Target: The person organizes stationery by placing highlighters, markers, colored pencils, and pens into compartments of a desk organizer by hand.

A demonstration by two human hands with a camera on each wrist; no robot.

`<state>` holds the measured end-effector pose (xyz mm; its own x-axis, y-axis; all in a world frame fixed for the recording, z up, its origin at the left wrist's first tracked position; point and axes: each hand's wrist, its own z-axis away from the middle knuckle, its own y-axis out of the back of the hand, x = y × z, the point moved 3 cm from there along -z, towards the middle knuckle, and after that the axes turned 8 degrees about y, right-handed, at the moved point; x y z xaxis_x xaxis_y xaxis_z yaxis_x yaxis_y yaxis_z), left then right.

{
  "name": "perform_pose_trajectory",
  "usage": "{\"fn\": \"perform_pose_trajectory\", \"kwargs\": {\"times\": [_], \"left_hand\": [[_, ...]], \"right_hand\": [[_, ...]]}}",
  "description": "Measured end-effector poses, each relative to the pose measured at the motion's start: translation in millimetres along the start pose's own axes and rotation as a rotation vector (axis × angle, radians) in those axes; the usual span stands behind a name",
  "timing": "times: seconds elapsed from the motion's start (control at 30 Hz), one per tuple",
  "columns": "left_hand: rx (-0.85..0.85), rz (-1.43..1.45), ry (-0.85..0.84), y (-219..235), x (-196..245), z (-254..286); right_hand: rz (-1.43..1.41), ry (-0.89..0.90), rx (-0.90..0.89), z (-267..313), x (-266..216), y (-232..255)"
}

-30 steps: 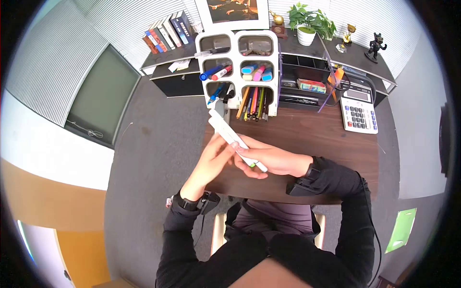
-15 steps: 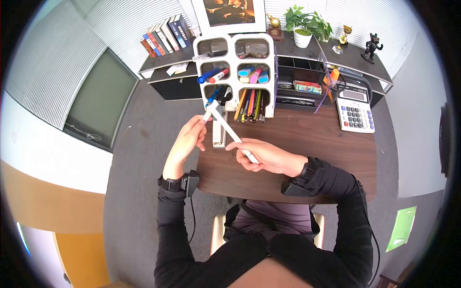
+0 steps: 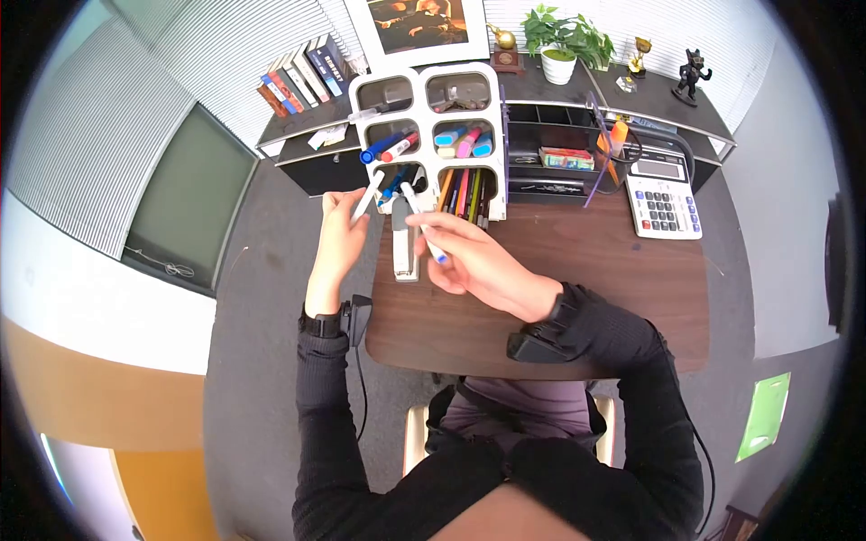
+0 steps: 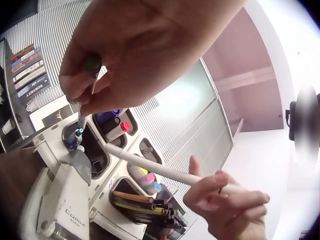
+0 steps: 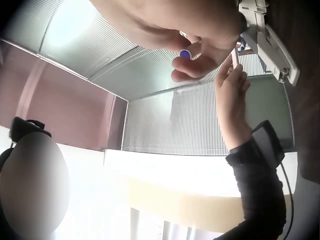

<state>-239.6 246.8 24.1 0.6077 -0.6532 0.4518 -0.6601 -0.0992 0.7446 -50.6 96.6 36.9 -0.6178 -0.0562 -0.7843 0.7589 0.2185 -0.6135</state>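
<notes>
My left hand (image 3: 336, 243) pinches a slim white marker (image 3: 368, 198) at the front left corner of the white six-compartment pen organizer (image 3: 424, 135). Its green end (image 4: 92, 62) shows in the left wrist view, and its far tip overlaps the front left compartment. A second white marker (image 4: 155, 167), with a blue end (image 3: 441, 259), lies between the fingers of my right hand (image 3: 483, 266). That marker slants forward, its far tip at the same compartment, which holds blue and black pens. Below the hands, a white and grey stapler (image 3: 404, 248) stands on the desk.
Thick markers (image 3: 388, 147), highlighters (image 3: 466, 142) and pencils (image 3: 465, 194) fill other compartments. Right of the organizer are a black desk rack (image 3: 550, 135) and a calculator (image 3: 663, 203). Behind stand books (image 3: 302, 77), a framed picture (image 3: 419, 32) and a potted plant (image 3: 559, 63).
Both hands were together over the desk with the white markers side by side. The left hand moved left and forward with one; the right hand followed forward and left with the other.
</notes>
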Motion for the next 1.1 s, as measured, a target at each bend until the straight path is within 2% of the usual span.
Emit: {"fn": "perform_pose_trajectory", "kwargs": {"times": [0.07, 0.2, 0.3, 0.4, 0.6, 0.7, 0.9, 1.0, 1.07, 1.1], "left_hand": [[-0.044, 0.051, 0.182, -10, 4, -5], [-0.018, 0.242, 0.256, -14, 16, -13], [0.028, 0.378, 0.156, -14, 19, -11], [-0.017, 0.379, 0.124, -13, 14, -6], [-0.064, 0.371, 0.245, -7, 18, 1], [-0.028, 0.347, 0.198, -10, 12, 3], [-0.063, 0.372, 0.193, -16, 5, 6], [-0.045, 0.386, 0.176, -15, 10, 7], [-0.06, 0.373, 0.14, -14, 16, 2], [-0.075, 0.361, 0.105, -13, 20, -1]], "right_hand": [[-0.04, 0.03, 0.079, -13, 0, -4], [-0.027, 0.071, 0.129, -42, 9, -5], [-0.015, 0.087, 0.115, -60, 15, 0], [0.014, 0.094, 0.114, -72, 18, 3], [0.083, 0.079, 0.104, -89, 22, 9], [0.094, 0.067, 0.097, -94, 23, 11], [0.083, -0.029, 0.069, -89, 21, 1], [0.155, -0.029, 0.008, -77, 15, -2], [0.237, -0.079, -0.22, -63, 13, -3], [0.238, -0.079, -0.221, -55, 10, -1]]}}
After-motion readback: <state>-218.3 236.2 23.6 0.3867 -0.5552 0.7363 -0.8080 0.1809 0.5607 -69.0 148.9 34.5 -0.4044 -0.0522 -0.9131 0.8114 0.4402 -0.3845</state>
